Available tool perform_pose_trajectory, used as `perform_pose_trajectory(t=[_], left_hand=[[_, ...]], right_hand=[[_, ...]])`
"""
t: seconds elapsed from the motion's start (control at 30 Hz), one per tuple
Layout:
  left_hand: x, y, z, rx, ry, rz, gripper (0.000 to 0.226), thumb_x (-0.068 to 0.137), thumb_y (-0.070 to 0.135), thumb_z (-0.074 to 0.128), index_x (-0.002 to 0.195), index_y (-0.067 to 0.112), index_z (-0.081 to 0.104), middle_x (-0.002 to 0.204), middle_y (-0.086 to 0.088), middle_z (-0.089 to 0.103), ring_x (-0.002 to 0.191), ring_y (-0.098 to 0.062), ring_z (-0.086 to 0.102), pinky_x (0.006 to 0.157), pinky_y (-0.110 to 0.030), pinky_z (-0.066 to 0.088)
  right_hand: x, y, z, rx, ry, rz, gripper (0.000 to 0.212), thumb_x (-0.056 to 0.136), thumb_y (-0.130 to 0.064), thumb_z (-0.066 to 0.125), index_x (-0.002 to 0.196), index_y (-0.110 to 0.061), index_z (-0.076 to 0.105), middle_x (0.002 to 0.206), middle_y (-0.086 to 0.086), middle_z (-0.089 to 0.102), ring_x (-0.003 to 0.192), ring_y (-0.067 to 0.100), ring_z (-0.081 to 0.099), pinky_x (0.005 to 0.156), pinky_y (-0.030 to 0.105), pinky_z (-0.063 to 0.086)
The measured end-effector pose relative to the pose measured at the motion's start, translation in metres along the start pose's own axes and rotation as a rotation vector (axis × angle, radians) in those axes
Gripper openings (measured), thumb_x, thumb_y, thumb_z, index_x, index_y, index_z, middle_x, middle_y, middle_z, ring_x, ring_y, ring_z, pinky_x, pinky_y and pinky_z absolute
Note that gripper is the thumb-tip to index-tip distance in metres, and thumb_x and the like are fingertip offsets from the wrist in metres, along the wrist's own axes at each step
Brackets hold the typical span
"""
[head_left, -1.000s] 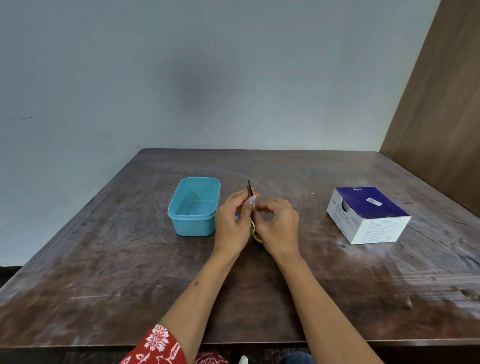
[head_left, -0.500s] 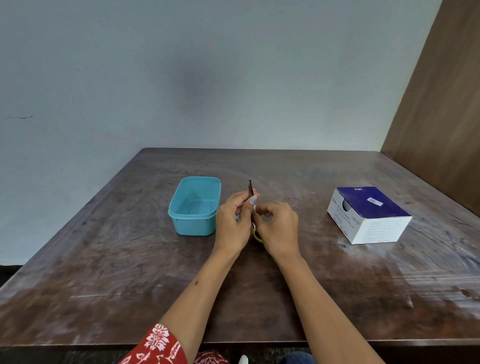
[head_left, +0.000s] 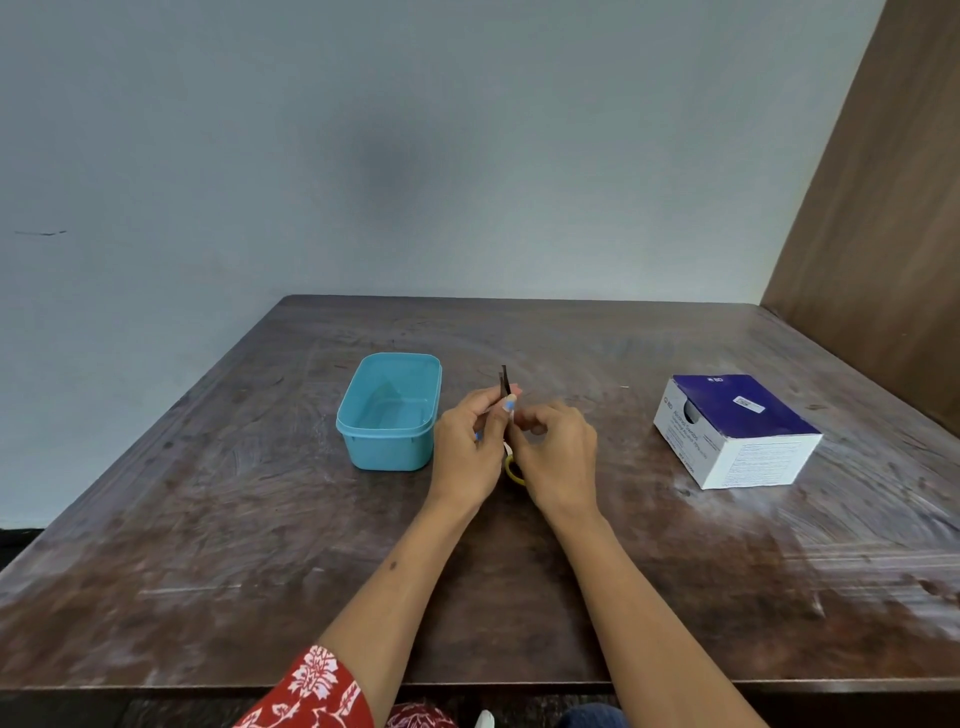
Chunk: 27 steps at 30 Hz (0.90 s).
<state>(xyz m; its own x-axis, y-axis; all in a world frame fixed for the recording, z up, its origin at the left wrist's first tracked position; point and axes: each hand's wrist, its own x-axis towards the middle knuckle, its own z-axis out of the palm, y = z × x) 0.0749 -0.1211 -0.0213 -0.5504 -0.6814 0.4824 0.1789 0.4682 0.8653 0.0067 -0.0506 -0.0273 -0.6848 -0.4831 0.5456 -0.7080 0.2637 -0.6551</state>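
Note:
A small pair of scissors (head_left: 504, 382) is held upright over the middle of the table, dark blades pointing up. Its yellow ring handle (head_left: 513, 472) shows low between my two hands. My left hand (head_left: 467, 447) grips the scissors just under the blades, thumb and fingers curled round them. My right hand (head_left: 558, 457) is pressed against the left, fingers curled in on the scissors' middle. What the fingertips do there is hidden.
An open, empty turquoise plastic tub (head_left: 388, 410) stands just left of my hands. A white and dark-blue cardboard box (head_left: 735, 431) lies to the right. The worn wooden table (head_left: 208, 519) meets a grey wall behind and a brown panel (head_left: 883, 208) at the right.

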Motion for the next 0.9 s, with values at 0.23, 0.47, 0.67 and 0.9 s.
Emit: perform_pose_trajectory(t=[0.23,0.47,0.67,0.9], left_hand=[[0.0,0.0,0.0,-0.021,0.002,-0.033,0.025,0.093,0.015,0.053,0.116,0.013,0.064,0.103,0.005,0.067,0.099,-0.006,0.063,0.086,-0.023,0.052],[0.0,-0.001,0.0,-0.026,-0.003,-0.049,0.026,0.092,0.019,0.056,0.116,0.013,0.064,0.105,0.005,0.068,0.101,-0.004,0.062,0.088,-0.024,0.052],[0.001,-0.001,0.0,-0.019,-0.001,-0.069,0.026,0.089,0.017,0.06,0.114,0.012,0.065,0.109,-0.002,0.069,0.102,-0.008,0.063,0.089,-0.028,0.053],[-0.001,0.004,-0.001,-0.044,0.049,-0.029,0.023,0.09,0.014,0.058,0.111,0.016,0.065,0.106,0.002,0.068,0.097,0.0,0.063,0.084,-0.017,0.051]], right_hand=[[-0.001,-0.001,0.0,-0.003,0.027,-0.016,0.013,0.083,-0.022,0.069,0.092,-0.014,0.073,0.087,0.0,0.069,0.084,0.013,0.056,0.068,0.016,0.035],[0.0,-0.004,0.0,0.043,0.083,-0.049,0.009,0.081,-0.016,0.071,0.089,-0.012,0.073,0.084,0.0,0.068,0.082,0.012,0.056,0.067,0.012,0.034],[0.001,-0.002,0.0,0.055,0.083,-0.029,0.01,0.08,-0.011,0.07,0.089,-0.013,0.073,0.082,0.001,0.067,0.081,0.014,0.055,0.067,0.019,0.036],[0.001,0.006,0.002,0.011,0.085,0.11,0.011,0.082,-0.022,0.069,0.09,-0.016,0.074,0.085,0.003,0.069,0.082,0.019,0.06,0.072,0.032,0.046]])
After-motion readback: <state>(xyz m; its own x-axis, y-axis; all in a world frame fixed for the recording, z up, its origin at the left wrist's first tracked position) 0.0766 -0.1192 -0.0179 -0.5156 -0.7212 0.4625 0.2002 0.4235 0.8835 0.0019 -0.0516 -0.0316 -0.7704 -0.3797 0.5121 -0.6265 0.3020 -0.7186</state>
